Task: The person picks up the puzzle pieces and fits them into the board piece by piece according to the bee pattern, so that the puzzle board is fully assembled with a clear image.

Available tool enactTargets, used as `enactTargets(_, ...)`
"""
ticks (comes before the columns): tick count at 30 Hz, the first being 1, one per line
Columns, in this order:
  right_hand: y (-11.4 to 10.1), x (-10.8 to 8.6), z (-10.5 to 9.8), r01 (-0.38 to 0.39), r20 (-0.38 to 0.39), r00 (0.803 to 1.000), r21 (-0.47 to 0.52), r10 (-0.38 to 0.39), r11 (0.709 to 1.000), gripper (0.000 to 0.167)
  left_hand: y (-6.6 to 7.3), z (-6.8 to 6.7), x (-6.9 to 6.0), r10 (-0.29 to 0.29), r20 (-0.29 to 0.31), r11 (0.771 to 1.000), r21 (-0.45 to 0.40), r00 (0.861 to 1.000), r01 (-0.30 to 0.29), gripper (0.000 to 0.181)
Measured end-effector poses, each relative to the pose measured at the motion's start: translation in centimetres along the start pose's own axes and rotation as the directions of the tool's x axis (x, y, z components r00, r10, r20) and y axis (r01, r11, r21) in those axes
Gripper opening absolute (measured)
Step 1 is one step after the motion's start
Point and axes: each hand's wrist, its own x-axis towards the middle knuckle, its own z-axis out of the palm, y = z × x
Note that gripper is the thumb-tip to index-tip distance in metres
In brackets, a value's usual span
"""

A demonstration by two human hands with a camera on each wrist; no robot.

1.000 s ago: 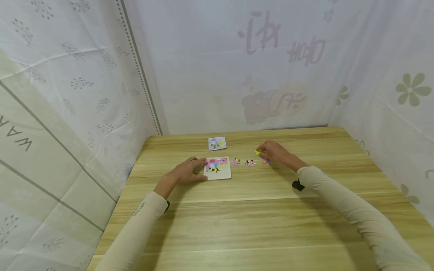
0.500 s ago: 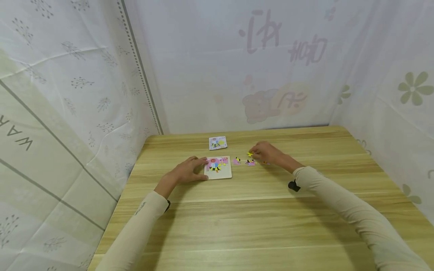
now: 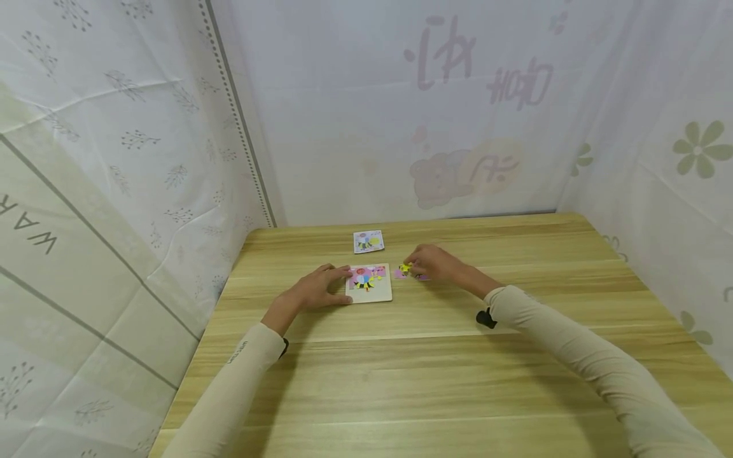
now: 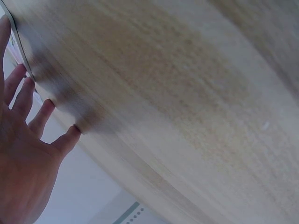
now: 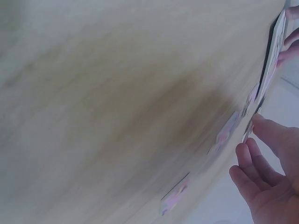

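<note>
Flat yellow puzzle piece (image 3: 406,268) seems light, stiff, best edge-held; right hand (image 3: 438,263) pinches it; left hand (image 3: 317,287), fingers wide, touches the pale square wooden board (image 3: 382,292).

I've the pale square puzzle board (image 3: 382,293) flat on the bench (image 3: 366,381), a partial bee (image 3: 363,280) across its upper left; the yellow piece (image 3: 405,268) sits pinched in the right fingers (image 5: 247,161), three loose pinkish pieces (image 5: 175,193) lying in a row alongside.
</note>
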Motion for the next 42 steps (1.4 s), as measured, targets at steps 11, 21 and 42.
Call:
enactTargets(11, -2.1, 0.8, 0.7, 0.025, -0.032, 0.999, 0.040, -0.024, 0.999, 0.022, 0.0, 0.1, 0.0, -0.016, 0.012, 1.000, -0.002, 1.000, 0.016, 0.080)
enactTargets(21, -3.6, 1.7, 1.3, 0.080, -0.050, 0.996, 0.069, -0.077, 0.994, 0.021, -0.2, 0.1, 0.1, -0.017, 0.014, 1.000, 0.011, 1.000, 0.017, 0.081)
enactTargets(42, -5.4, 3.3, 2.5, 0.076, 0.053, 0.995, 0.055, -0.079, 0.996, 0.022, 0.0, -0.1, 0.2, -0.011, 0.005, 1.000, 0.003, 1.000, 0.011, 0.079)
